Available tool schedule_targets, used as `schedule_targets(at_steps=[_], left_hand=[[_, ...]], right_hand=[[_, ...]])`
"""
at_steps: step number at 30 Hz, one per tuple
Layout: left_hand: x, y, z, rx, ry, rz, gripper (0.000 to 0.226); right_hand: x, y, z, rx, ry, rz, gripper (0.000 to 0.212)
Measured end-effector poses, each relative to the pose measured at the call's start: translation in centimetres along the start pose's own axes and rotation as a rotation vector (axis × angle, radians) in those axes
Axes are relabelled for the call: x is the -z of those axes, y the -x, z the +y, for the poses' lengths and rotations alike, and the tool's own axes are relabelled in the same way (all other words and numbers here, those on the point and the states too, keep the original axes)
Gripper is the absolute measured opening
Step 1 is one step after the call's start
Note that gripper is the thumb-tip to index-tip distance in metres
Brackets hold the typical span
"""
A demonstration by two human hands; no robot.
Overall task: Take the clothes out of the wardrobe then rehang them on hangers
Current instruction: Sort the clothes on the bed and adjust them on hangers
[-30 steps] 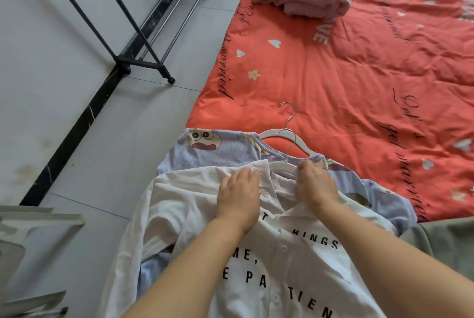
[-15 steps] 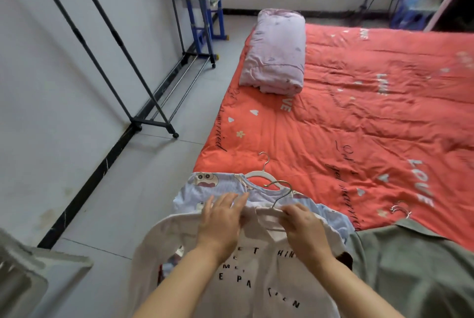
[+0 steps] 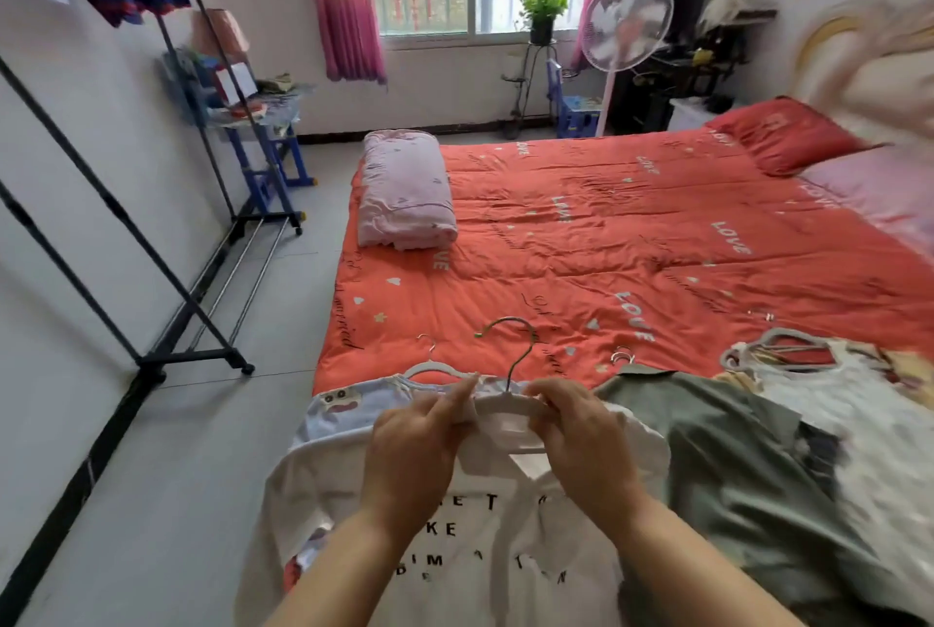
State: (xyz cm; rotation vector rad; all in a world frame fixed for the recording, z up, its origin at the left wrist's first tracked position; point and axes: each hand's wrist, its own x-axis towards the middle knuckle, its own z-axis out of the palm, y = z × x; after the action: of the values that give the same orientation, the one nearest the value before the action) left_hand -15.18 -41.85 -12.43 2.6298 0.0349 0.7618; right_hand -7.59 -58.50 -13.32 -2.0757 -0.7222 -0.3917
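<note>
Fingers of the left hand (image 3: pixel 419 439) and right hand (image 3: pixel 576 429) are pinching the white shirt (image 3: pixel 485 540) at its collar, probably settling it on the hanger (image 3: pixel 510 373); it is lying at the bed's (image 3: pixel 606 262) near edge, over a blue shirt (image 3: pixel 348 404).

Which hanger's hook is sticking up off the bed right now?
The one in the white lettered shirt, held by both hands: its dark hook rises. The other hangers' hooks lie flat.

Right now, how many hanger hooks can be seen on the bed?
4: one hook above the white shirt both hands hold, one at the cartoon shirt, one at the green shirt, one, blurred, far right. Others may be hidden.
</note>
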Motion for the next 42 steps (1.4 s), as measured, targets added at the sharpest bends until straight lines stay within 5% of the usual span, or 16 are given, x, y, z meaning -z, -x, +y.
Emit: schedule_targets(at_steps=[17, 30, 42], left_hand=[[-5.0, 4.4, 30.2, -0.323, 0.337, -0.228, 0.043], [-17.0, 9.2, 58.7, -0.326, 0.482, -0.451, 0.045], [-28.6, 4.2, 73.6, -0.341, 0.518, -0.565, 0.045]], right_hand=[[28.9, 20.0, 0.9, -0.210, 0.579, 0.352, 0.038], [54.5, 33.2, 12.9, -0.347, 0.749, 0.397, 0.047], [68.1, 32.9, 26.6, -0.432, 0.809, 0.405, 0.039]])
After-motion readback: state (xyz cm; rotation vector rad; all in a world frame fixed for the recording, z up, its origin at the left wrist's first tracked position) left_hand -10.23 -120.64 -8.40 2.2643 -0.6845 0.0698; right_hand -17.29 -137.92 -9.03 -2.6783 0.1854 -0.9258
